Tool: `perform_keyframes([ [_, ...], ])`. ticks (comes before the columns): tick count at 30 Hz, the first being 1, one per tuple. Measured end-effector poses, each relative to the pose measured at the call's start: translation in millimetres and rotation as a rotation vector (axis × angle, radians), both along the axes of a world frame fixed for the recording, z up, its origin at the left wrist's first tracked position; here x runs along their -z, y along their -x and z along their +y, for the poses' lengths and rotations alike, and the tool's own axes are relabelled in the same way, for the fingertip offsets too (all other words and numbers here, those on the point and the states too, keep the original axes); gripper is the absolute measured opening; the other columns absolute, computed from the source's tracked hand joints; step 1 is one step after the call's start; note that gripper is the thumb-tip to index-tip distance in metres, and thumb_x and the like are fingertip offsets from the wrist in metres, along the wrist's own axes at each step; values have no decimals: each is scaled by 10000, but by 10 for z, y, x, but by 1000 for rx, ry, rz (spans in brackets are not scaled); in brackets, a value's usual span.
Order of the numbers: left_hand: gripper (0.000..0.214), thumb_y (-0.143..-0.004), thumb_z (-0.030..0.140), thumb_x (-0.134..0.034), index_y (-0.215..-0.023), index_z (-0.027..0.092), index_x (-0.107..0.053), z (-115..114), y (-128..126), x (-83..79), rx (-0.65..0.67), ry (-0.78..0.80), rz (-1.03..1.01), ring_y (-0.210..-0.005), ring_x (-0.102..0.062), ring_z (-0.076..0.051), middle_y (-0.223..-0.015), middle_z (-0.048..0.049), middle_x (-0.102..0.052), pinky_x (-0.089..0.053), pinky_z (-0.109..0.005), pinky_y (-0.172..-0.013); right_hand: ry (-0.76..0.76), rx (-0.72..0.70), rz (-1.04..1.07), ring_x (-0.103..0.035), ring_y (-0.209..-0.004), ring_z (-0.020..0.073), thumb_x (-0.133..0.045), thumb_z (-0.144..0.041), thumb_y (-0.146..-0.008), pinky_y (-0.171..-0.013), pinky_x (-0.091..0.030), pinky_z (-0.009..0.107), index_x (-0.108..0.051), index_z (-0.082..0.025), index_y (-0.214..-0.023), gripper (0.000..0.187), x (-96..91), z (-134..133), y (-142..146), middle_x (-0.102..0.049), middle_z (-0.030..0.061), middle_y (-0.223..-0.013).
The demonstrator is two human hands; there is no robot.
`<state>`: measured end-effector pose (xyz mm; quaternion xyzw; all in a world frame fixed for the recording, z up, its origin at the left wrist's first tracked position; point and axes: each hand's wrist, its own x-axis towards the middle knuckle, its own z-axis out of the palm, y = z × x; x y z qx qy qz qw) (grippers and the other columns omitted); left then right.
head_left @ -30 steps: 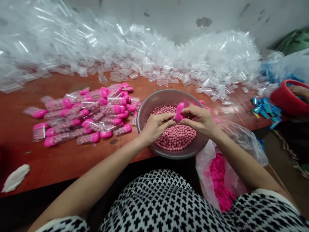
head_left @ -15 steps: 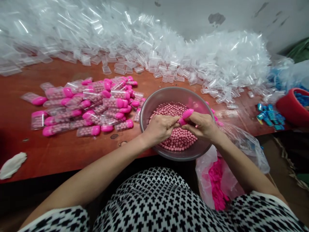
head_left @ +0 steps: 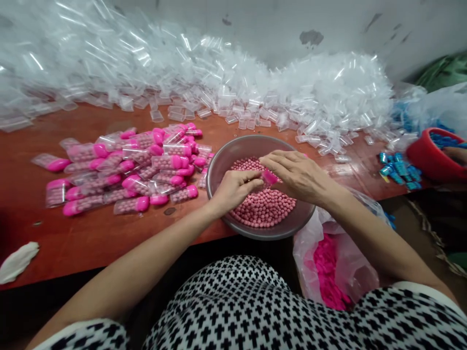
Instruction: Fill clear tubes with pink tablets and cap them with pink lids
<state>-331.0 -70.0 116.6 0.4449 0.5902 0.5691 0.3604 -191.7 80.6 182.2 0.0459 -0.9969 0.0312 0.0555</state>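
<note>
My left hand (head_left: 234, 190) pinches a small clear tube with a pink cap (head_left: 269, 178) over a grey bowl (head_left: 218, 165). Most of the tube is hidden by the fingers. My right hand (head_left: 301, 176) is stretched out flat, its palm against the capped end. Beneath both hands, the bowl holds many pink beads (head_left: 260, 211). To the left lies a heap of bead-filled clear tubes with pink caps (head_left: 146, 163).
A large pile of clear tubes (head_left: 204, 82) lines the back of the red-brown table (head_left: 120, 238). At right are blue pieces (head_left: 401, 170) and a red container (head_left: 419, 150) with another person's hand (head_left: 458, 154). A plastic bag of pink caps (head_left: 328, 272) hangs below the edge.
My right hand has gone from pinching the pink cap to lying flat with its palm against it. The left hand still holds the tube. The view has shifted slightly.
</note>
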Motion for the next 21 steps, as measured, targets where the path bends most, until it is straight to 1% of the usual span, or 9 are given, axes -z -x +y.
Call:
perform_keyframes([
  [1,281,-821,407,-633,-907,174,-765,-2,-1,1,-19,4,-45,-712,-656,-186,-803,-26,-743,-521,-290,-720,12,18,14,-574,-1283,303,-531,-229,-953,-1083,-466,492,-499,-170,-1424,475,60,-1,-4,-638,153,-1344],
  [3,289,-810,415,-639,-913,167,-748,-1,4,0,-47,11,-103,-703,-644,-181,-787,-28,-724,-518,-289,-701,50,76,78,-616,-1212,319,-570,-307,-944,-1035,-508,498,-460,-134,-1445,541,218,-35,-15,-649,191,-1302],
  [7,265,-789,399,-645,-884,163,-718,13,23,22,-103,4,-113,-729,-628,-177,-784,-30,-703,-495,-283,-702,119,212,189,-544,-1311,360,-676,-416,-867,-1022,-522,521,-240,-114,-1549,864,515,-209,15,-526,247,-1430],
  [9,258,-791,390,-635,-889,166,-716,18,29,42,-144,8,-106,-763,-630,-186,-817,-37,-712,-490,-289,-723,129,288,208,-547,-1300,373,-710,-419,-829,-985,-540,522,-183,-122,-1561,950,595,-294,69,-508,252,-1433],
  [11,248,-801,373,-621,-902,170,-721,16,29,55,-178,10,-93,-790,-639,-194,-847,-42,-724,-491,-296,-749,131,347,220,-606,-1205,367,-712,-402,-811,-918,-565,495,-227,-126,-1538,917,627,-345,131,-563,239,-1358],
  [13,237,-824,356,-606,-919,179,-730,9,28,57,-198,-1,-65,-807,-647,-197,-856,-36,-733,-492,-300,-784,108,393,224,-666,-1042,341,-687,-383,-801,-816,-583,441,-349,-122,-1467,792,626,-364,181,-642,207,-1207],
  [16,212,-838,332,-603,-910,187,-740,-3,30,47,-204,-20,-39,-817,-646,-197,-845,-28,-734,-487,-306,-824,16,425,223,-672,-844,309,-646,-390,-789,-663,-563,378,-495,-95,-1322,628,598,-357,219,-680,170,-1001],
  [18,200,-827,325,-621,-894,178,-738,-9,35,38,-200,-28,-78,-823,-644,-197,-855,-34,-733,-487,-311,-831,-24,417,227,-660,-802,299,-632,-402,-791,-620,-546,360,-517,-90,-1288,599,578,-347,227,-676,162,-959],
  [21,226,-799,350,-676,-912,163,-733,-5,39,32,-168,-56,-232,-864,-652,-199,-922,-51,-738,-504,-313,-842,24,372,225,-664,-892,301,-639,-375,-802,-688,-567,361,-459,-122,-1371,648,552,-342,232,-668,161,-1045],
])
